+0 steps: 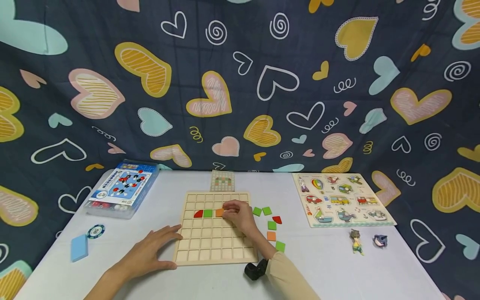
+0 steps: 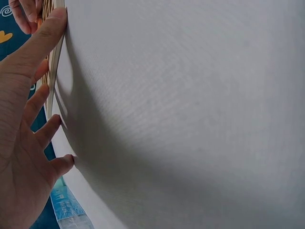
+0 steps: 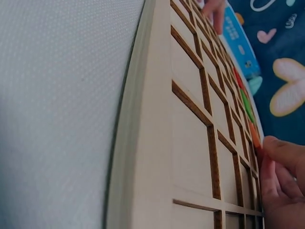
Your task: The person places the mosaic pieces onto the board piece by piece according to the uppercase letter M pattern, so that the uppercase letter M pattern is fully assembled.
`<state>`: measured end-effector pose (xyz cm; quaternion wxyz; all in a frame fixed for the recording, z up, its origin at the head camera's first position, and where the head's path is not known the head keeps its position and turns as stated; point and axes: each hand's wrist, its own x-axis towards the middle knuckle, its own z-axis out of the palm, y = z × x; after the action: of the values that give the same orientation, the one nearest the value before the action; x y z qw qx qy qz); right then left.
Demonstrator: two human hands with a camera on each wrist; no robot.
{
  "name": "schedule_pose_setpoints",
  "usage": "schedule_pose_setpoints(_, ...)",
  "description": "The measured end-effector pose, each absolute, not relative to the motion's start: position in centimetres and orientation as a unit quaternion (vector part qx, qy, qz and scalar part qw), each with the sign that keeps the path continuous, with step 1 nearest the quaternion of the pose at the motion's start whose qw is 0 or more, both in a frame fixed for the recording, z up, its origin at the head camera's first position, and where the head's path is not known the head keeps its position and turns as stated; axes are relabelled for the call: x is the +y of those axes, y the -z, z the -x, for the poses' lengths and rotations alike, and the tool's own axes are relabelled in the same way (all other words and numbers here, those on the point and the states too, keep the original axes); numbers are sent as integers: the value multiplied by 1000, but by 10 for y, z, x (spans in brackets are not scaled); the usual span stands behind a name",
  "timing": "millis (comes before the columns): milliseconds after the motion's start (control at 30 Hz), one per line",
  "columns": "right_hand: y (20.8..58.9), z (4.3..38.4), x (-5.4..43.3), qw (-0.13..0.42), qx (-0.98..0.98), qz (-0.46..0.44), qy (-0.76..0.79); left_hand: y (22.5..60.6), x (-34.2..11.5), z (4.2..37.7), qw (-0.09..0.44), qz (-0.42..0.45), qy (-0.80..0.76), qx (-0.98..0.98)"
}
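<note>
My right hand (image 1: 241,217) is over the upper middle of a wooden grid board (image 1: 215,244), its thumb and fingertips pinching the right edge of an orange square tile (image 1: 219,213). That tile lies in line with a green square tile (image 1: 208,213) and a red quarter-round tile (image 1: 198,214), both in cells of the same row. In the right wrist view the orange tile (image 3: 255,135) meets my fingertips. My left hand (image 1: 151,251) rests at the board's left side, fingers spread, with fingertips and thumb against the rim; the left wrist view shows the thumb on the board's edge (image 2: 58,57).
Loose tiles lie right of the board, among them a red one (image 1: 277,219) and an orange one (image 1: 271,236). A small pattern card (image 1: 222,188) stands behind it. A boxed kit (image 1: 123,187), blue block (image 1: 79,248), poker chip (image 1: 96,231), vehicle puzzle (image 1: 343,200) and figurines (image 1: 356,241) surround.
</note>
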<state>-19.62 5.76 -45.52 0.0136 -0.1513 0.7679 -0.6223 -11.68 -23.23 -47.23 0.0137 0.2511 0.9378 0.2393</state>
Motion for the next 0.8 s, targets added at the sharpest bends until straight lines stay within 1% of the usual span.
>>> schedule_pose_setpoints(200, 458, 198, 58, 25, 758, 159, 632, 473, -231, 117, 11, -254, -241, 936)
schedule_pose_setpoints(433, 466, 205, 57, 64, 746, 178, 638, 472, -236, 114, 5, -254, -244, 936)
schedule_pose_setpoints(567, 475, 211, 68, 81, 736, 171, 650, 470, -234, 115, 4, -264, -244, 933)
schedule_pose_setpoints(633, 480, 213, 76, 81, 736, 166, 651, 470, -233, 116, 3, -268, -243, 932)
schedule_pose_setpoints(800, 479, 210, 102, 79, 741, 153, 649, 471, -232, 118, 12, -266, -243, 933)
